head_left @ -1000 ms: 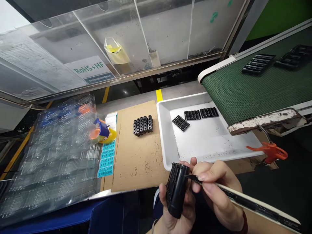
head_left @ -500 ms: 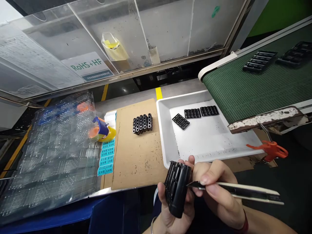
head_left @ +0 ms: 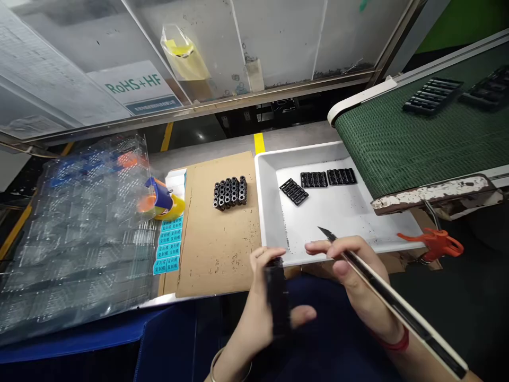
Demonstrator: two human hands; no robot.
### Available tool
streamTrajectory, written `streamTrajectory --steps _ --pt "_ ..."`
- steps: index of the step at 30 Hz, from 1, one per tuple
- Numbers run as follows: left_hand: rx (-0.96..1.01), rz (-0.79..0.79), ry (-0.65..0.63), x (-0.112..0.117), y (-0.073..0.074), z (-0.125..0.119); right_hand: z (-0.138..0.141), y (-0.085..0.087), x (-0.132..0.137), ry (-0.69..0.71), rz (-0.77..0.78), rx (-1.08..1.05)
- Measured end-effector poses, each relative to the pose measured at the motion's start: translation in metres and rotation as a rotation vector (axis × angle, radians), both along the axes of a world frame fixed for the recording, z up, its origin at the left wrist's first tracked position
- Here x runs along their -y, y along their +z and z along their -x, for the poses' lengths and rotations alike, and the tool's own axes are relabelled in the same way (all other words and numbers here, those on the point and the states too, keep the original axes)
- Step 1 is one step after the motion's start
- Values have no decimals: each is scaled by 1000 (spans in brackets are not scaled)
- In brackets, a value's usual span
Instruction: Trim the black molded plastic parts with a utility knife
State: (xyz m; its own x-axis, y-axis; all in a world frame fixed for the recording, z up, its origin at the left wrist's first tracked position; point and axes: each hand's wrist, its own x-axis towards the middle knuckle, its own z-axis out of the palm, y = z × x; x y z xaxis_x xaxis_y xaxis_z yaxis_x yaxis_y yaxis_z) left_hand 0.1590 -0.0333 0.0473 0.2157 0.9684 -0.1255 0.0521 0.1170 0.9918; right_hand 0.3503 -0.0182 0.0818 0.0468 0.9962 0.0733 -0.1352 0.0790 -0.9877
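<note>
**Both hands at near edge of white tray, knife in right, black part in left**

Landmark is the white tray [head_left: 338, 212]. Left hand [head_left: 254, 307] sits just off the tray's near-left corner, fingers curled closed around a black molded plastic part [head_left: 277, 297], which is motion-blurred, so fine detail can't be read. Right hand [head_left: 358, 281] is just in front of the tray's near rim, thumb and fingers pressed together, pinching a craft knife [head_left: 392, 302] with a long pale handle. Its pointed blade [head_left: 326, 233] angles up over the tray floor, and the blade is apart from the black part. Can't tell if the right fingers touch the rim.

Inside the tray, toward the far side, lie three flat black comb-like parts [head_left: 314, 180]. Left of the tray, a cardboard sheet [head_left: 218, 254] holds a tight stack of black ring-ended parts [head_left: 229, 193]. Further left of that are rows of blue labels [head_left: 169, 244], a blue, orange and yellow item [head_left: 159, 201], and clear plastic blister trays [head_left: 87, 239]. Right of the tray is a green conveyor belt [head_left: 397, 143] carrying two more black parts [head_left: 432, 95], with an orange clamp [head_left: 435, 244] just past the tray's near-right corner. Beyond the tray stands a clear panel with a RoHS+HF sign [head_left: 133, 85].
</note>
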Motion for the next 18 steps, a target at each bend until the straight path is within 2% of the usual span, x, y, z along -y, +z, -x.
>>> streamTrajectory --steps 2,3,6,10,14,16,18 --pt "-350 -34 -30 -6 8 -2 1 -1 0 39 19 57" --pt "-453 -43 -42 -8 12 -2 1 -1 -1 53 27 79" --pt "-519 -96 -43 -11 19 1 0 -1 -3 55 48 102" --pt "-248 -167 -28 -12 22 9 -3 3 -5 -9 123 -35" --pt "87 -18 79 -14 21 7 1 8 -5 19 120 -192" --pt "254 35 54 -14 18 4 4 9 -5 18 113 -239" --pt "377 9 -26 -14 14 2 7 10 -6 -6 136 -312"
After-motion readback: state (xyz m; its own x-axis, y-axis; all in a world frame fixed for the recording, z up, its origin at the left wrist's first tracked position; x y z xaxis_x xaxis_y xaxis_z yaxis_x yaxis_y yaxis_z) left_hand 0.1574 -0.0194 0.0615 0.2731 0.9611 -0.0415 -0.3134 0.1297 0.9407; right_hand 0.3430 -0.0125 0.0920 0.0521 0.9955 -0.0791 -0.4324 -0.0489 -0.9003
